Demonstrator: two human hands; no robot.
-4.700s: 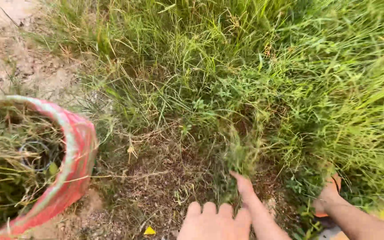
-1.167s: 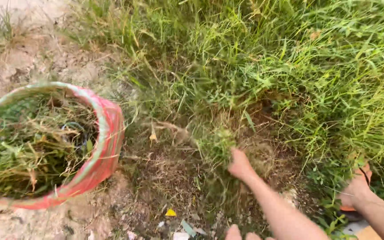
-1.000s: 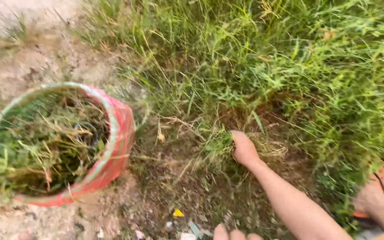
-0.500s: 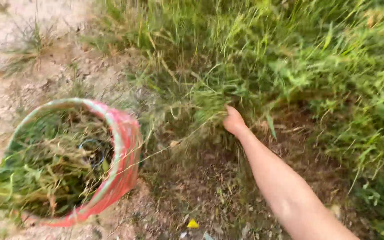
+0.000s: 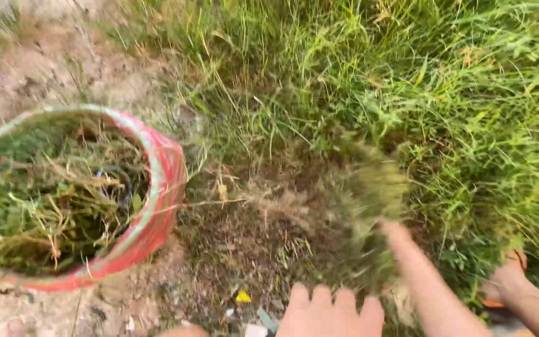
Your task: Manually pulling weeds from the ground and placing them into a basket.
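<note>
At the left edge of the ground stands a red sack (image 5: 157, 206) with a green rim, mouth open, filled with cut grass (image 5: 51, 200) and dry stems; just right of it lies a bare brown patch (image 5: 250, 231) with a yellow scrap (image 5: 242, 297) near the bottom edge; the left hand (image 5: 394, 234), blurred, is closed around a tuft of grass (image 5: 369, 187) held above the patch; tall green grass (image 5: 469, 112) fills the right; the right hand (image 5: 506, 281) sits low among it, its grip impossible to tell.
</note>
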